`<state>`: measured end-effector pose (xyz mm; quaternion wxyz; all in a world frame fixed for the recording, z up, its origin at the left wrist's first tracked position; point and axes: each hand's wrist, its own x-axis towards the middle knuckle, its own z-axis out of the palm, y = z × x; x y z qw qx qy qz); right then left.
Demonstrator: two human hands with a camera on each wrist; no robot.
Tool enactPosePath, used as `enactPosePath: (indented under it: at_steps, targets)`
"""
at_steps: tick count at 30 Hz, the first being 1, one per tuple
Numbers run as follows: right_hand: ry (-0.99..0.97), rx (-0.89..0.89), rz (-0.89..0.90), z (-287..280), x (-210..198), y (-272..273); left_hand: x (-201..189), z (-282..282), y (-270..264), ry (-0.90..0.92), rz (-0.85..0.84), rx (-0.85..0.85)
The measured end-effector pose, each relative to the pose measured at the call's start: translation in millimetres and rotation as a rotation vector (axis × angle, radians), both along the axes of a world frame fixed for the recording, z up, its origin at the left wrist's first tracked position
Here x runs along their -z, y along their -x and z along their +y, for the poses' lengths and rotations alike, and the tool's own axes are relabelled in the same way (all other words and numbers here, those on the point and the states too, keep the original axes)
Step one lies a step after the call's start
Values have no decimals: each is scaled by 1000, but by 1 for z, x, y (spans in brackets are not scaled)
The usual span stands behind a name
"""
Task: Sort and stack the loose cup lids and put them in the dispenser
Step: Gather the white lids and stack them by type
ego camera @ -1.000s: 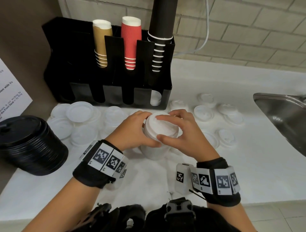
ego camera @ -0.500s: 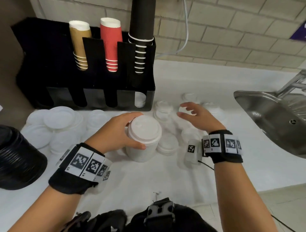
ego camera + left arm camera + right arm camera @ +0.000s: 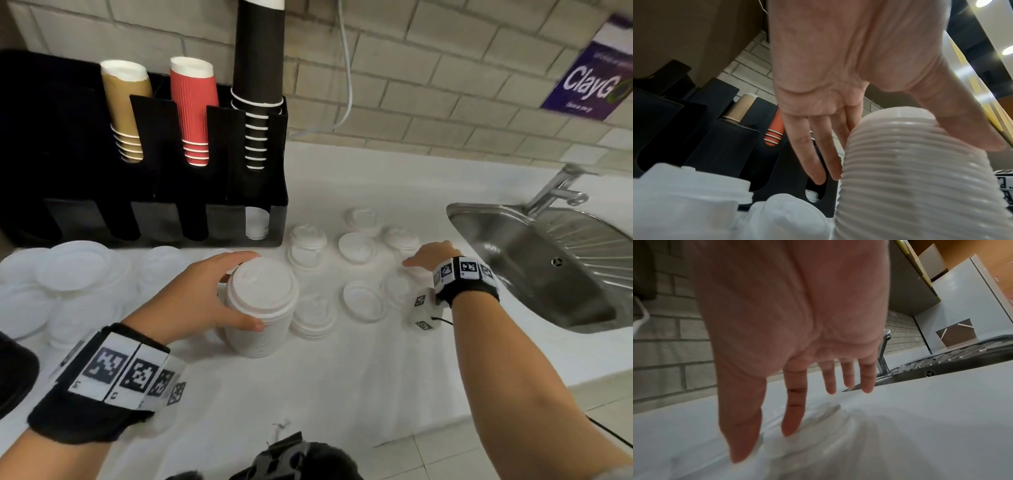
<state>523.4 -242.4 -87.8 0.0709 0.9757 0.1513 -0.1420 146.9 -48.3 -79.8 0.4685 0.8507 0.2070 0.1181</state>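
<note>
A tall stack of white cup lids [image 3: 260, 308] stands on the white counter in the middle of the head view. My left hand [image 3: 215, 294] grips it from the left, thumb in front and fingers behind; the left wrist view shows the ribbed stack [image 3: 910, 178] between thumb and fingers. My right hand [image 3: 426, 255] reaches far right with straight, spread fingers. In the right wrist view its thumb and forefinger [image 3: 791, 410] come down onto a loose white lid [image 3: 824, 421]. The black dispenser [image 3: 144, 212] stands at the back left.
Several loose small lids [image 3: 356, 246] lie between the stack and the steel sink [image 3: 548, 267]. Wider white lids [image 3: 78, 263] lie at the left, a black lid stack [image 3: 13, 370] at the left edge. Paper cups [image 3: 193, 109] fill the dispenser's top; one slot holds white lids [image 3: 257, 224].
My right hand has left the top of the stack and moved right, toward the loose lids by the sink. The left hand keeps its hold on the stack.
</note>
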Motion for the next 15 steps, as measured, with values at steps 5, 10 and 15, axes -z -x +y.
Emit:
enactPosePath:
  at_steps: [5,10,15]
  targets:
    - [-89,-78,47,-4,1,-6,0,1,0,11,2,8]
    - [-265,-67,27,-5,7,-6,-1,0,0,9,5,5]
    - [-283,-96,21,1,8,-2,-2,0,0,11,7,-6]
